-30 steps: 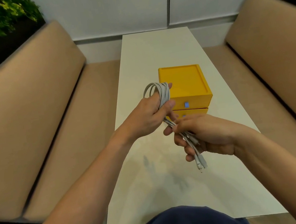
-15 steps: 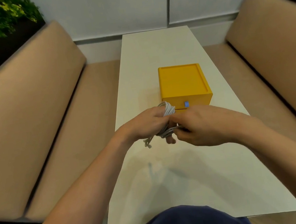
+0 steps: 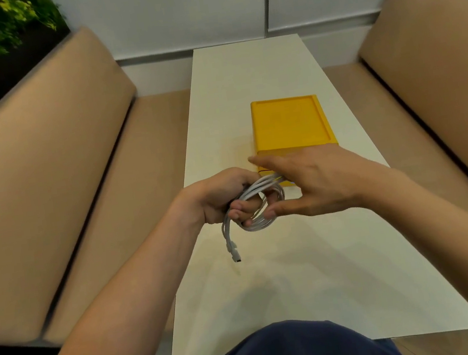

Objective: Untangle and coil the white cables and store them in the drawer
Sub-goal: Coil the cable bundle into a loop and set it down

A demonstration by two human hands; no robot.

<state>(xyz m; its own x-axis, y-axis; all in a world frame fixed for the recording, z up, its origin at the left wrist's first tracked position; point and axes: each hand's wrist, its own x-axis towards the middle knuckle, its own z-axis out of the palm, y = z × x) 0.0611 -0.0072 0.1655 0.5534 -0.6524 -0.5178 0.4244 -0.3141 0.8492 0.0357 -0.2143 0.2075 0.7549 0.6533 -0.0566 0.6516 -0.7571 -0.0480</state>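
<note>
Clutching white cables [image 3: 260, 186], left hand [image 3: 217, 197]; right hand [image 3: 323, 183], grip unclear, before yellow drawer box [image 3: 289, 122], contents hidden.

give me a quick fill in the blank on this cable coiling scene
The left hand grips the coiled ___ cables.
The drawer box beyond the cables is ___ in colour.
One loose connector hangs ___ the left hand.
The drawer box stands on a white ___.
Missing: white; yellow; below; table.
</note>
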